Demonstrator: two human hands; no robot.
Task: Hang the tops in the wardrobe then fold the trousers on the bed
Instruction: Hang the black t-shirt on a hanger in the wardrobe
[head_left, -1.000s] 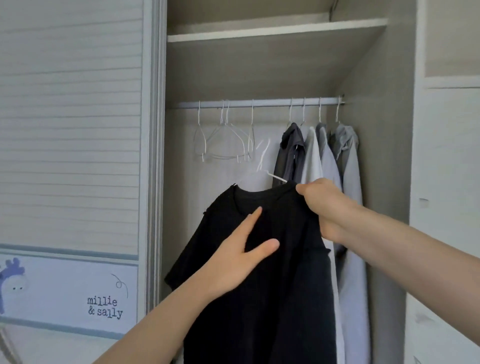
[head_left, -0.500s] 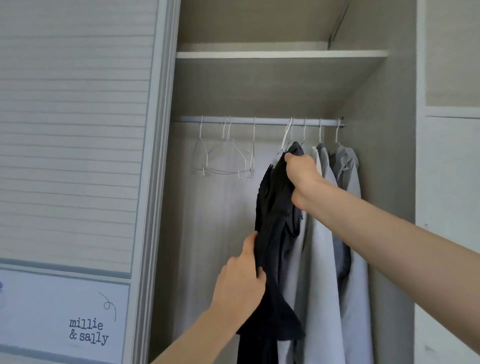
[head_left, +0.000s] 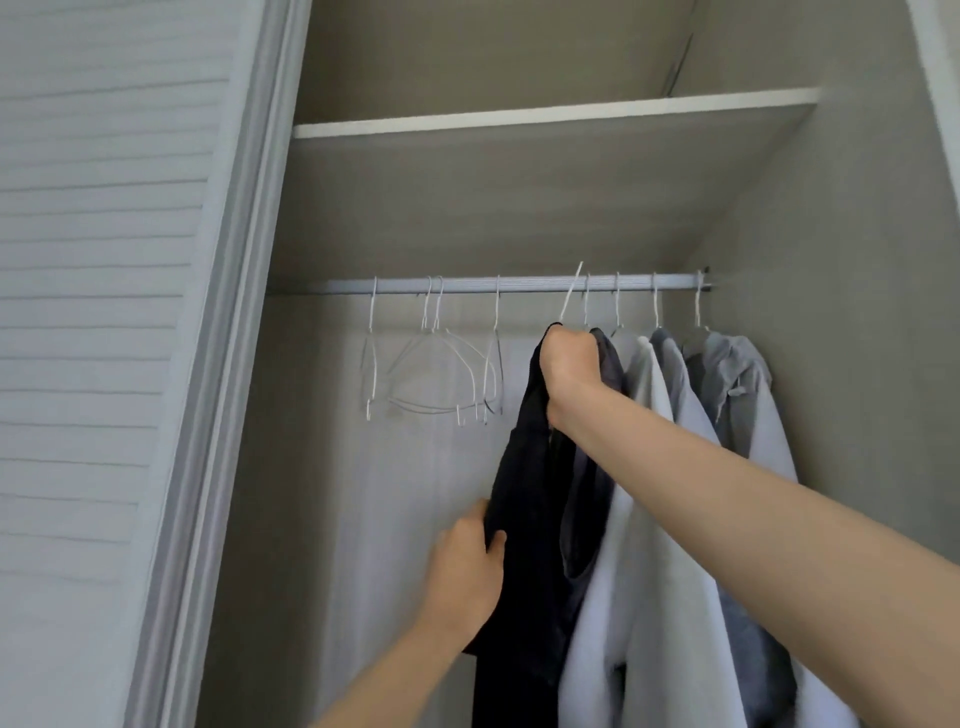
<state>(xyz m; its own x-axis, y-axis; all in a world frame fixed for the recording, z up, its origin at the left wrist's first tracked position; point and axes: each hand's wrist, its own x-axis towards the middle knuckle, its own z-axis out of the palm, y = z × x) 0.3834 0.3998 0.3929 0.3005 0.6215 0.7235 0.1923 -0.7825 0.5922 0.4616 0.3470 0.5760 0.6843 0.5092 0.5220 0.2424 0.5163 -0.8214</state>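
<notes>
Right hand (head_left: 569, 358) clenched at neck of black top (head_left: 524, 499), holding it with its white wire hanger (head_left: 571, 291), hook tilted at wardrobe rail (head_left: 519, 285); seated or not, cannot tell. Left hand (head_left: 467, 566) pinching the top's left edge lower down. Top hanging beside dark grey top (head_left: 597, 478) and pale tops (head_left: 670, 519). Empty hangers (head_left: 436, 364) left on rail.

A black top (head_left: 524, 499) is held edge-on below the wardrobe rail (head_left: 519, 285), its white hanger hook (head_left: 571, 293) tilted against the rail.
</notes>
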